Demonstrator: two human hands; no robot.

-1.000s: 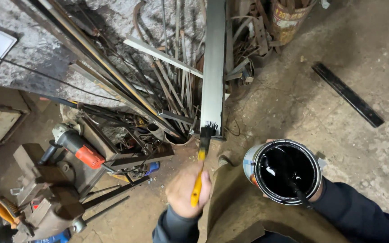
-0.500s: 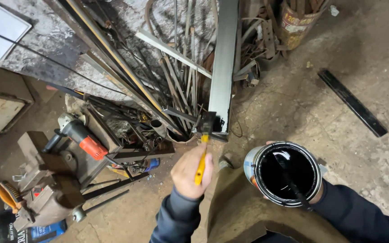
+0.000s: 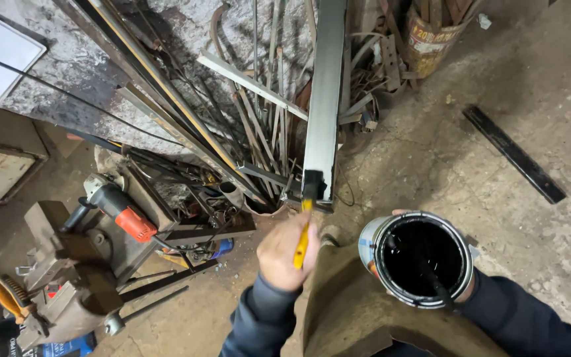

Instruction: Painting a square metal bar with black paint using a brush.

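My left hand (image 3: 284, 256) grips the yellow handle of a paintbrush (image 3: 303, 233). The brush's black bristles rest against the lower end of a grey square metal tube (image 3: 325, 99) that leans upright on the wall. To the right, my right hand (image 3: 468, 285) holds an open can of black paint (image 3: 423, 259) from below and is mostly hidden by it. A dark stick stands in the paint. Both sleeves are dark blue, and my brown trouser leg (image 3: 351, 311) lies between the hands.
Metal rods and angle strips (image 3: 186, 132) lean in a pile left of the tube. An angle grinder with a red body (image 3: 123, 213) and a bench vise (image 3: 61, 284) sit at the lower left. A rusty drum (image 3: 431, 33) stands behind. A black flat bar (image 3: 513, 153) lies on the concrete floor.
The brush stays at the tube's lower end, with the bristles now slightly higher on its face. The view has shifted a little. The paint can has hardly moved.
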